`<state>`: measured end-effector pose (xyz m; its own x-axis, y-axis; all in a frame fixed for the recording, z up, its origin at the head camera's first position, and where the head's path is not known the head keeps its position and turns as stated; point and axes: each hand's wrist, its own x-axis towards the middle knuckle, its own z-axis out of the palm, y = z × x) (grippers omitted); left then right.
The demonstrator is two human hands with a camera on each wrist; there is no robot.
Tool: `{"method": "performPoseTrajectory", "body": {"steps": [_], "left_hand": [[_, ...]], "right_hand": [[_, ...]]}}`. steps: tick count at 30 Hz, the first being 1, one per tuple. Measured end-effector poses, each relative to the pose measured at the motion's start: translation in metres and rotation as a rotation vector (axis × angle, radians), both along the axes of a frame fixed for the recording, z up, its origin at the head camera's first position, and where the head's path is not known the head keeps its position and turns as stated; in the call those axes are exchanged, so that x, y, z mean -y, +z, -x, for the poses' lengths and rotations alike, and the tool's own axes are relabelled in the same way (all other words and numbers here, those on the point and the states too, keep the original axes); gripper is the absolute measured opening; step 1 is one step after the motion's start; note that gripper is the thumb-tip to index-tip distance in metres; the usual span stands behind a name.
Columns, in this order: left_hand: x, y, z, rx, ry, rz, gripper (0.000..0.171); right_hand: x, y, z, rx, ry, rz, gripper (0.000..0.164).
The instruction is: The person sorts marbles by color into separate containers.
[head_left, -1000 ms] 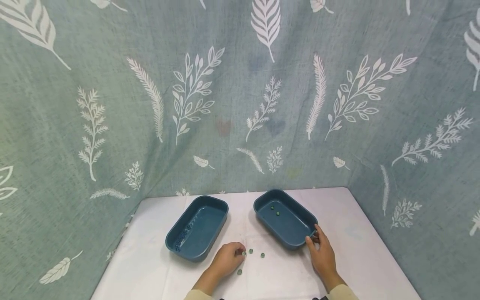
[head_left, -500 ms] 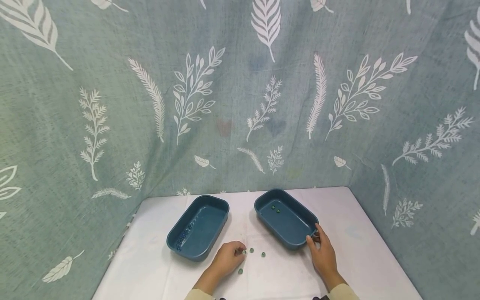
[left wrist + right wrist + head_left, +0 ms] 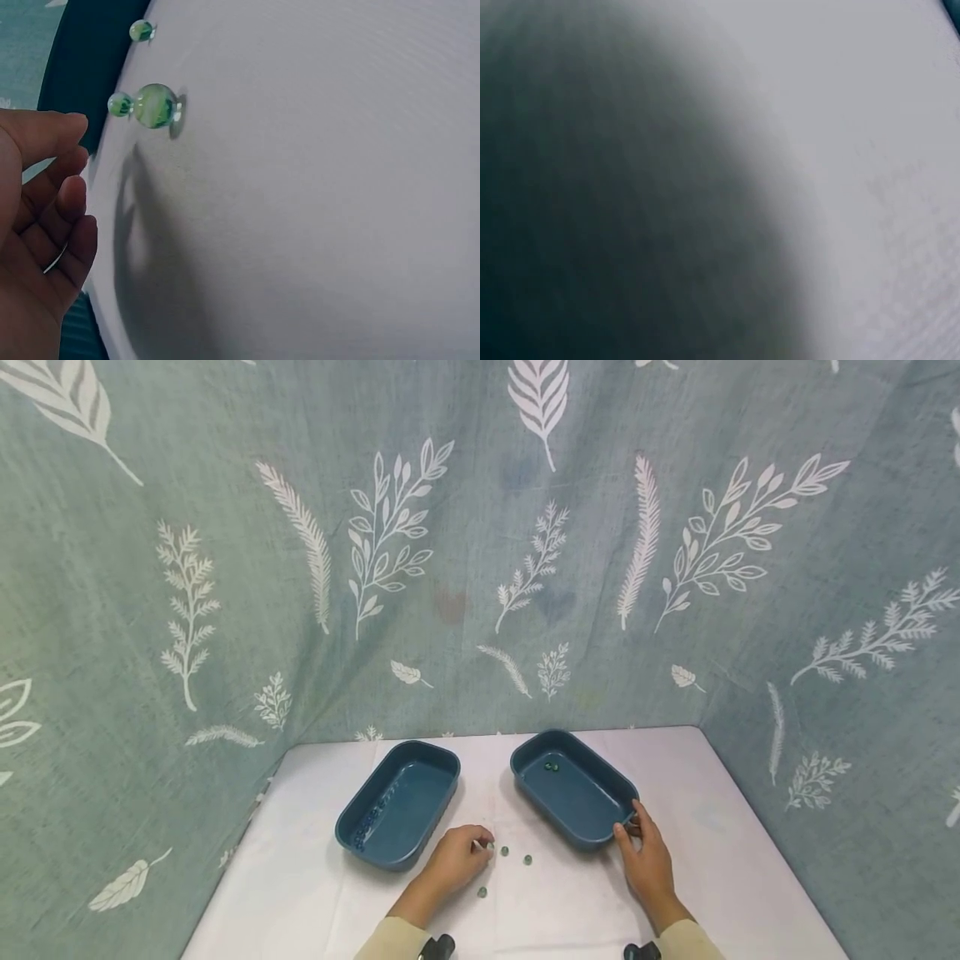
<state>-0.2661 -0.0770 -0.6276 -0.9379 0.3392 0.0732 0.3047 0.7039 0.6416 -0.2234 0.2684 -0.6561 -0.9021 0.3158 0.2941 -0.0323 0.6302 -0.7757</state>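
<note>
My left hand (image 3: 457, 860) pinches a green marble (image 3: 491, 846) between thumb and fingertips, just above the white table. In the left wrist view that marble is hidden behind the fingers of the left hand (image 3: 45, 195). Three other green marbles lie on the table: one marble (image 3: 505, 851) beside the fingertips, another (image 3: 528, 860) further right, and a nearer one (image 3: 482, 892). My right hand (image 3: 647, 860) grips the near right corner of the right blue tray (image 3: 573, 837). Two green marbles (image 3: 551, 767) sit close together near its far left end.
A second blue tray (image 3: 401, 857), left of the left hand, has several dark blue marbles (image 3: 366, 827) along its left side. Patterned green cloth (image 3: 450, 568) encloses the white table (image 3: 555, 910) behind and at the sides. A blurred dark mass (image 3: 607, 195) fills much of the right wrist view.
My left hand has risen slightly with the marble. In the right tray, one marble has rolled next to the other. The right hand keeps its grip; the head view has tilted down slightly.
</note>
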Motion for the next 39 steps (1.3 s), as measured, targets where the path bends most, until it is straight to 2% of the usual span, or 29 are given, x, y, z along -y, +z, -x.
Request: {"method": "performPoseTrajectory", "body": {"steps": [6,11,20,27,39], "left_hand": [[-0.009,0.015,0.008,-0.039,-0.034,-0.009,0.015],[-0.016,0.028,0.016,-0.063,-0.059,0.004,0.014],[-0.025,0.041,0.029,-0.091,-0.110,0.001,0.014],[-0.033,0.047,0.035,-0.072,-0.134,0.010,0.014],[-0.039,0.051,0.048,-0.061,-0.135,0.016,0.009]], "right_hand": [[-0.003,0.003,0.003,-0.016,-0.002,-0.008,0.063],[-0.004,0.005,0.004,0.009,-0.002,-0.001,0.064],[0.000,0.003,0.007,0.005,0.011,-0.010,0.064],[0.001,0.001,0.003,0.020,0.003,0.000,0.065],[0.003,-0.001,0.003,0.046,-0.007,0.008,0.066]]}}
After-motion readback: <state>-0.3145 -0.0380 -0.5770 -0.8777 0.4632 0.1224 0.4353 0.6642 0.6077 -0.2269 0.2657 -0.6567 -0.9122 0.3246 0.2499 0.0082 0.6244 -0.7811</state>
